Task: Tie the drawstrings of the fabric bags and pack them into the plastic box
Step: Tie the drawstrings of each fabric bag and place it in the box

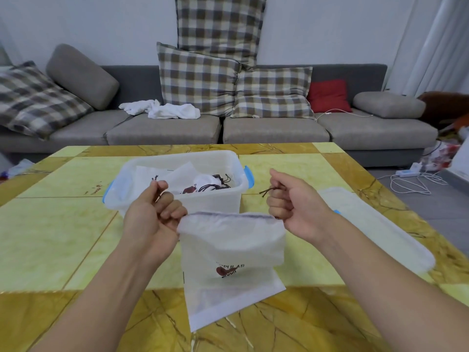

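A white fabric bag (232, 252) with a dark printed logo hangs between my hands above the table, its mouth gathered along a dark drawstring. My left hand (152, 209) is closed on the left drawstring end, at the bag's left corner. My right hand (294, 201) is closed on the right drawstring end (266, 192), whose brown tips stick out of the fist. Behind the hands stands the translucent plastic box (177, 158) with blue clips, holding several white bags with dark cords.
The box's translucent lid (375, 224) lies flat on the table at the right. The yellow marble-pattern table (50, 237) stretches left and front. A grey sofa (274, 128) with checked cushions stands behind; cables and a power strip (408, 174) lie on the floor at the right.
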A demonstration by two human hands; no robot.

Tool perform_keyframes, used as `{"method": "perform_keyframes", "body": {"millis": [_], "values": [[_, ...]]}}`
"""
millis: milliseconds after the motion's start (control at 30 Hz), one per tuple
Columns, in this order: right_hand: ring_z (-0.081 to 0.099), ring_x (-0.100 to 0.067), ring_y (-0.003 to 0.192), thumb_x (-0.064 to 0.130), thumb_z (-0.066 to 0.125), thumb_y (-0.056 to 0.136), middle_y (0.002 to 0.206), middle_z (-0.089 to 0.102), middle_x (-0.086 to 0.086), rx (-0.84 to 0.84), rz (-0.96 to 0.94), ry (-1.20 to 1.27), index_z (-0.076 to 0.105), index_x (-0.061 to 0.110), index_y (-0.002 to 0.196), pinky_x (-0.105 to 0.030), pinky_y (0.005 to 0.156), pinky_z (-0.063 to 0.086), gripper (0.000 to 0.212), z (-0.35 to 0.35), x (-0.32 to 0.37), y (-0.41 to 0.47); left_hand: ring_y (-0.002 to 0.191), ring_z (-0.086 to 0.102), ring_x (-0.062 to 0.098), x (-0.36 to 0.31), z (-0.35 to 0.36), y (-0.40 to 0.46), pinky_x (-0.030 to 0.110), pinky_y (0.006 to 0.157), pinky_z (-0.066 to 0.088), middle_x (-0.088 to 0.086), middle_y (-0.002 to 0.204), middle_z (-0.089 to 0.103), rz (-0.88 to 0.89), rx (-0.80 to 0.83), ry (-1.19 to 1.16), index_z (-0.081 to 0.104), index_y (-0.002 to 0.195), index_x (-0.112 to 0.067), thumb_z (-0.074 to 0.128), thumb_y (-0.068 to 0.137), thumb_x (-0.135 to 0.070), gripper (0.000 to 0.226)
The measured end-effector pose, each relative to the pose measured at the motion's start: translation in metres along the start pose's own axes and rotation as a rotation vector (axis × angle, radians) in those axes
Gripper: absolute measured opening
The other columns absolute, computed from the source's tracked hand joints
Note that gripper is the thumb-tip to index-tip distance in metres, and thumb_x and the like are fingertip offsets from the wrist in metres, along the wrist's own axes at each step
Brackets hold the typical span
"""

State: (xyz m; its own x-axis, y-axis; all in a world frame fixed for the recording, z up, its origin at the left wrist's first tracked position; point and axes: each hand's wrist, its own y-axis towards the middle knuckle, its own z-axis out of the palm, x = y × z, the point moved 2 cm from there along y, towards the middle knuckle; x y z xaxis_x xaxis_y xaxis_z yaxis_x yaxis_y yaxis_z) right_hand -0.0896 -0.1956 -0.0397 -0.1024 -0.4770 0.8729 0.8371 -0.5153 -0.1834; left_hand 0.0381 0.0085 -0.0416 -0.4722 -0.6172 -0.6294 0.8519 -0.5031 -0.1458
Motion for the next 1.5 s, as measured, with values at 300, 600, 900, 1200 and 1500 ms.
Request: {"method": "perform_keyframes", "body": {"millis": [300, 600, 900, 1200, 1500], "values": [[0.019, -0.008, 0.042, 0.019, 0.053, 0.104, 0.054, 0.023, 0.005, -0.197, -0.224, -0.468, 0.051, 0.010, 0.085, -0.020, 0.036, 0.019, 0.021, -0.040, 0.034, 0.002, 0.040, 0.013, 0.009, -0.046, -0.024, 0.013, 0.023, 0.040, 0.011, -0.009, 0.050, 0.017, 0.137, -0.095, 0.348, 0.044, 0.069, -0.018, 0.042, 0.104, -0.024, 0.035], [0.018, -0.013, 0.045, 0.023, 0.055, 0.103, 0.055, 0.025, 0.002, -0.293, -0.250, -0.687, 0.053, 0.008, 0.084, -0.024, 0.042, 0.016, 0.024, -0.060, 0.035, 0.004, 0.038, 0.014, 0.008, -0.057, -0.041, 0.019, 0.023, 0.037, 0.011, -0.010, 0.046, 0.018, 0.226, -0.161, 0.534, 0.043, 0.068, -0.019, 0.044, 0.102, -0.022, 0.034], [0.039, -0.021, 0.049, 0.032, 0.060, 0.099, 0.057, 0.052, -0.007, -0.177, -0.333, -1.112, 0.063, 0.011, 0.079, -0.024, 0.046, 0.030, 0.029, -0.044, 0.030, -0.005, 0.044, 0.016, 0.013, -0.043, -0.032, 0.010, 0.021, 0.038, 0.018, -0.008, 0.048, 0.023, 0.276, -0.194, 0.756, 0.048, 0.068, -0.019, 0.044, 0.090, -0.014, 0.023], [0.061, -0.010, 0.080, 0.065, 0.084, 0.063, 0.077, 0.060, 0.017, 0.517, 0.360, -1.917, 0.075, 0.026, 0.096, -0.026, 0.071, 0.052, 0.052, -0.003, -0.024, -0.022, 0.048, 0.020, 0.012, 0.016, -0.006, -0.014, 0.022, 0.042, 0.021, -0.001, 0.061, 0.029, -0.005, 0.271, 1.010, 0.041, 0.067, -0.017, 0.033, 0.099, -0.012, 0.034], [0.032, -0.011, 0.055, 0.040, 0.061, 0.097, 0.056, 0.036, 0.011, 0.655, 0.238, -1.649, 0.067, 0.023, 0.073, -0.027, 0.056, 0.027, 0.030, 0.000, -0.018, -0.028, 0.048, 0.020, 0.012, 0.028, -0.003, -0.018, 0.022, 0.041, 0.021, -0.007, 0.058, 0.028, -0.008, 0.167, 0.908, 0.065, 0.089, -0.012, 0.039, 0.105, -0.027, 0.034]]}}
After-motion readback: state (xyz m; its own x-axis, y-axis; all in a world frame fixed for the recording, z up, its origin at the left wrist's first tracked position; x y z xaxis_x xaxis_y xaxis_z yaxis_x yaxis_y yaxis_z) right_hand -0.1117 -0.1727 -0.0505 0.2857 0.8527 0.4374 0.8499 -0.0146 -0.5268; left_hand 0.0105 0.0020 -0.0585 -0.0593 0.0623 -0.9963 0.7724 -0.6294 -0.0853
